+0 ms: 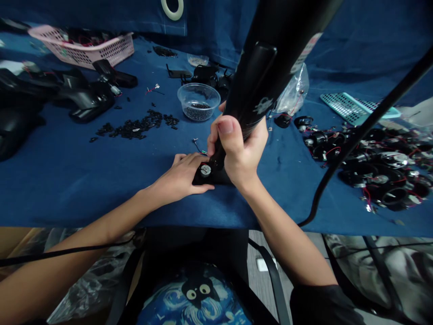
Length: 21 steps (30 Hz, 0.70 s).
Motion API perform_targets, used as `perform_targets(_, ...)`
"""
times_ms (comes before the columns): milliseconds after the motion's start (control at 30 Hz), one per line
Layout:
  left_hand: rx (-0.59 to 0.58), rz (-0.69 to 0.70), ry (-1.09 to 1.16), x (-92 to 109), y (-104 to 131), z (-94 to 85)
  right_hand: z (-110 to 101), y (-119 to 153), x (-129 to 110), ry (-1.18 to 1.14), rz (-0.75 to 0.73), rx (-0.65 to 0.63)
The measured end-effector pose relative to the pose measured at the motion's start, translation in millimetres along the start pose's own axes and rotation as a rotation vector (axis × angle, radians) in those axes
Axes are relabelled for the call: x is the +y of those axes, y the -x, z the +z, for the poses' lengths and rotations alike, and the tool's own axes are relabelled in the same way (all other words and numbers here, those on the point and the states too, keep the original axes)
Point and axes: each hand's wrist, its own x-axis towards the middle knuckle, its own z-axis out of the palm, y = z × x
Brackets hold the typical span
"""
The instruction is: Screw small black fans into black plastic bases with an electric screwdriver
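My right hand is wrapped round a thick black electric screwdriver, thumb along its side. The tool slants down from the upper right, and its narrow lower end meets a black plastic housing on the table; the exact contact is hidden. My left hand steadies that housing from the left, fingers over the far side and thumb along the near side. A small round silver motor shows in the housing beside my left fingers. Just beyond lies a short wired connector.
Behind my hands stands a clear tub of tiny dark screws. Small black pieces are scattered left of it. A pink basket and black housings sit further left. Wired round parts, a teal basket and a thick black cable are right.
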Motion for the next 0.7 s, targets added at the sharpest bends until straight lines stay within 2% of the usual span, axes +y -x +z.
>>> perform_targets(167, 0.007, 0.0, -0.008, 0.2, -0.4, -0.4, -3.5, -3.1, 8.6, 0.1, -0.08, -0.046)
perform_targets(333, 0.026, 0.012, -0.025, -2.3, -0.2, 2.2, 0.4, -6.2, 9.5, 0.02, -0.161, -0.055)
perform_targets(533, 0.02, 0.015, -0.024, -3.5, -0.6, 2.3, 0.8, -6.4, 11.2, 0.132, -0.14, 0.019)
perform_targets(700, 0.024, 0.019, -0.024, -3.4, -0.5, 1.3, 1.6, -6.9, 9.9, 0.01, -0.137, 0.0)
